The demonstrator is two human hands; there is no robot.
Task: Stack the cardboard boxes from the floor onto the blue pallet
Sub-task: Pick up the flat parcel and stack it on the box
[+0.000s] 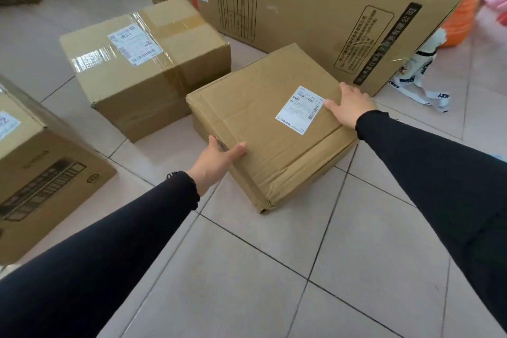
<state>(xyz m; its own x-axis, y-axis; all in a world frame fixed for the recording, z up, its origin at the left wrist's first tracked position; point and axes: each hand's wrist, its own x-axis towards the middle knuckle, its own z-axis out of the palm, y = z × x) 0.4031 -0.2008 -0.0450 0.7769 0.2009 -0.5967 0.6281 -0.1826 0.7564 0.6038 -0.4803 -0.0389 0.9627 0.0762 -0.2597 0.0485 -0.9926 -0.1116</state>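
A flat cardboard box (263, 129) with a white shipping label lies on the tiled floor in the middle of the view. My left hand (216, 159) grips its near left edge, thumb on top and fingers around the side. My right hand (348, 108) presses on its far right edge beside the label, fingers over the rim. A taped cardboard box (142, 63) with a label stands just behind it to the left. Another printed box (41, 173) stands at the far left. The blue pallet is not in view.
A very large printed carton (315, 8) rises behind the flat box. A white bag with straps (419, 77) lies at its right corner, with orange and pink items (466, 14) beyond. Bare tiled floor (274, 269) stretches toward me.
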